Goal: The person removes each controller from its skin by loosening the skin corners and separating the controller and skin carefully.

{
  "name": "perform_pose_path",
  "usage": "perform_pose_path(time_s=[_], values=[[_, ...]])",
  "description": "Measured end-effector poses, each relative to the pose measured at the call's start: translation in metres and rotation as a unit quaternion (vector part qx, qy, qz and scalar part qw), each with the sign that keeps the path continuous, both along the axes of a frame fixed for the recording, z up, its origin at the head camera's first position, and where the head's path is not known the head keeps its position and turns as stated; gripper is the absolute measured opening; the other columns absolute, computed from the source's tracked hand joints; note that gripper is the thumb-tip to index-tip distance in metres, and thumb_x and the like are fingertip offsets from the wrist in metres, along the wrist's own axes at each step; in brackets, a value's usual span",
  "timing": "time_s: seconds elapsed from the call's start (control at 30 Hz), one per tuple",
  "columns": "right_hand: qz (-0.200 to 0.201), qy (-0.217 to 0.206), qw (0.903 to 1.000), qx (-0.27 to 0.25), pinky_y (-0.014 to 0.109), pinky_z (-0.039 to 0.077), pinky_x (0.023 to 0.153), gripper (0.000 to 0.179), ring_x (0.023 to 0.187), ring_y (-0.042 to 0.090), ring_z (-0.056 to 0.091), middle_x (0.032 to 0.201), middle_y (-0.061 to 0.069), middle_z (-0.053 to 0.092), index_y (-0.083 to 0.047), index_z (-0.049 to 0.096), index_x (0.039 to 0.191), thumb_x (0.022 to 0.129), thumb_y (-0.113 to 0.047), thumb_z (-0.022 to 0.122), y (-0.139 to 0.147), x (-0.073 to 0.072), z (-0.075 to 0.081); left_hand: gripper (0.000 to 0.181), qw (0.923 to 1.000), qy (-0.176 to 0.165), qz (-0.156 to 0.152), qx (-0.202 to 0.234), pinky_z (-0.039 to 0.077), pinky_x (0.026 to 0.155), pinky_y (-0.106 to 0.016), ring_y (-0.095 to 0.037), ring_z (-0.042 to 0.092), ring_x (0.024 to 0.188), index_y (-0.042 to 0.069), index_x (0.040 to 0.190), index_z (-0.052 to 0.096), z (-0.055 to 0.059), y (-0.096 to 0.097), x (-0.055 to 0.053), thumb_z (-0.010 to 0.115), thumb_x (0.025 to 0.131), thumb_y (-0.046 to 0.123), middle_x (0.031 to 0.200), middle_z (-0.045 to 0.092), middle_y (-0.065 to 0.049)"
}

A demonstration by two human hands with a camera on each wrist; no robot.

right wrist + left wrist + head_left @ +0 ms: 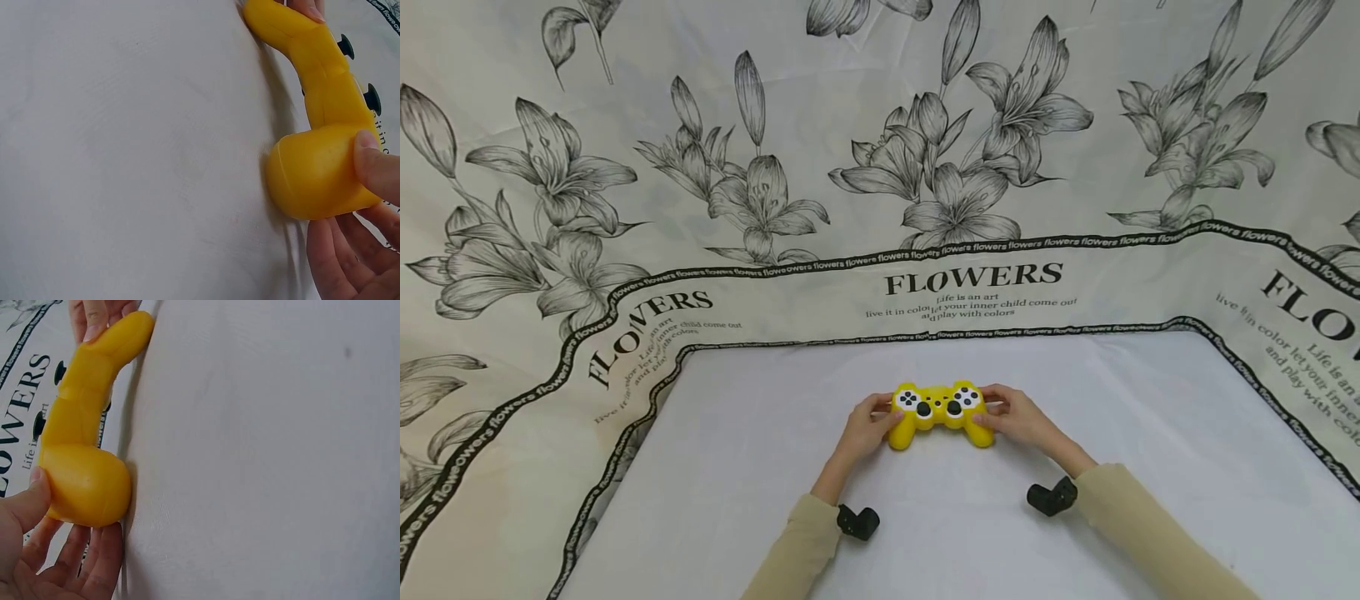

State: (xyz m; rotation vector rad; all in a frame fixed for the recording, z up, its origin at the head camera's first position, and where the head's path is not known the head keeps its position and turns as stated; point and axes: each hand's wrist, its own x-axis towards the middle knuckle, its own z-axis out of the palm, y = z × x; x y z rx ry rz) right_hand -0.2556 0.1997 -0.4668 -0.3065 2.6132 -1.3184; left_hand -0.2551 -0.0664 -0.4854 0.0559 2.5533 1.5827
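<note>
A yellow game controller [937,395] with black thumbsticks and white button areas faces up at the middle of the white table, its two grips toward the person. My left hand [867,427] holds its left end, the thumb on top and the fingers around the outer side. On the other end my right hand [1017,417] has the same hold. The left wrist view shows the left thumb [34,499] pressed to the rounded grip, with fingers below it. In the right wrist view the right thumb [375,164] lies against the other grip, close over the cloth.
White cloth covers the table [760,400]. Behind and at both sides hangs a curtain [820,304] printed with flowers and lettering. A black wrist device [858,522] sits by the left sleeve, and another black device [1052,497] by the right sleeve.
</note>
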Motion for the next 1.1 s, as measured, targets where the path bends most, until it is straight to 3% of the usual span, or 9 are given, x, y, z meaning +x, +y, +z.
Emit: perform_pose_path(time_s=[0.23,0.6,0.83,1.1], values=[[-0.014,0.026,0.9995,0.008,0.041,0.054,0.088,0.051,0.109,0.035,0.060,0.130,0.025,0.054,0.005,0.050,0.130,0.089,-0.020,0.069,-0.001,0.005,-0.004,0.036,0.9999,-0.005,-0.011,0.002,0.054,0.085,-0.035,-0.020,0.063,0.097,0.013,0.127,0.052,0.001,0.001,0.006,0.062,0.094,0.024,0.114,0.065,-0.012],[-0.009,0.051,0.9984,0.021,0.038,0.055,0.081,0.053,0.101,0.032,0.063,0.126,0.025,0.058,0.006,0.052,0.129,0.086,-0.018,0.072,-0.001,0.010,0.006,0.036,0.9995,0.024,-0.017,0.009,0.048,0.092,-0.043,-0.026,0.058,0.103,0.009,0.126,0.050,0.006,0.001,0.012,0.062,0.094,0.019,0.118,0.063,-0.014],[-0.019,0.041,0.9988,0.017,0.036,0.056,0.078,0.055,0.101,0.031,0.063,0.126,0.024,0.058,0.005,0.052,0.129,0.084,-0.019,0.074,-0.003,0.010,0.006,0.039,0.9998,0.017,-0.009,0.002,0.050,0.091,-0.042,-0.026,0.059,0.103,0.008,0.129,0.047,0.004,0.003,0.010,0.061,0.095,0.020,0.121,0.062,-0.015],[-0.016,0.052,0.9982,0.025,0.038,0.056,0.081,0.056,0.104,0.034,0.063,0.129,0.026,0.057,0.007,0.050,0.132,0.085,-0.015,0.072,-0.005,0.013,0.011,0.039,0.9992,0.019,-0.010,0.035,0.051,0.094,-0.043,-0.032,0.060,0.111,0.003,0.128,0.044,0.003,0.004,0.010,0.060,0.095,0.015,0.128,0.057,-0.020]])
